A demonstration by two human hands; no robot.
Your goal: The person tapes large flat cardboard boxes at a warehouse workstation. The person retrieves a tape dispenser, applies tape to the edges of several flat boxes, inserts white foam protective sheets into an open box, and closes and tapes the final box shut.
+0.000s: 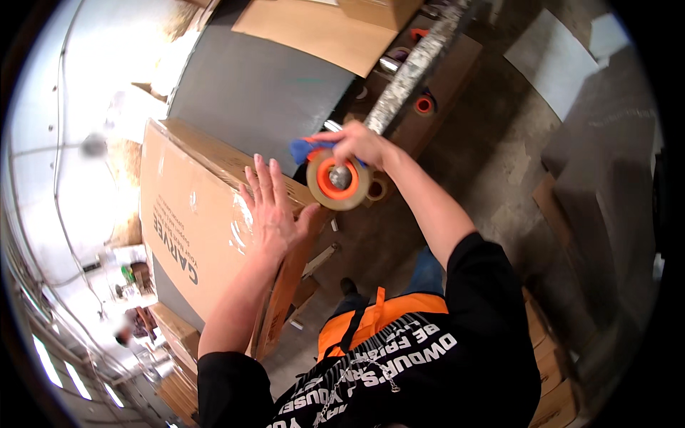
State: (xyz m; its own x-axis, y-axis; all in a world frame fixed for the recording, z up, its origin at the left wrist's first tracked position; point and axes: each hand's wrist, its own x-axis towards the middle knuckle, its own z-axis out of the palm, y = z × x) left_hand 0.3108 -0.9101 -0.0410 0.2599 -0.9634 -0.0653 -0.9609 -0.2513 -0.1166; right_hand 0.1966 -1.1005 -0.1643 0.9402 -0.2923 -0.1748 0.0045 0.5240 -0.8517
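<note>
A large brown cardboard box with shiny clear tape on it lies to the left, on a dark grey belt. My left hand is spread out over the box's near edge, palm down, its fingers apart and holding nothing. Whether the whole palm touches the cardboard I cannot tell. In my right hand is a tape dispenser with a blue and orange body and a large roll of tape on an orange hub. It is just right of my left hand, by the box's corner.
The grey conveyor belt runs away beyond the box, with more cardboard on it. A worn metal rail borders it. Another tape dispenser sits lower down. White sheets lie at the right; a person is far left.
</note>
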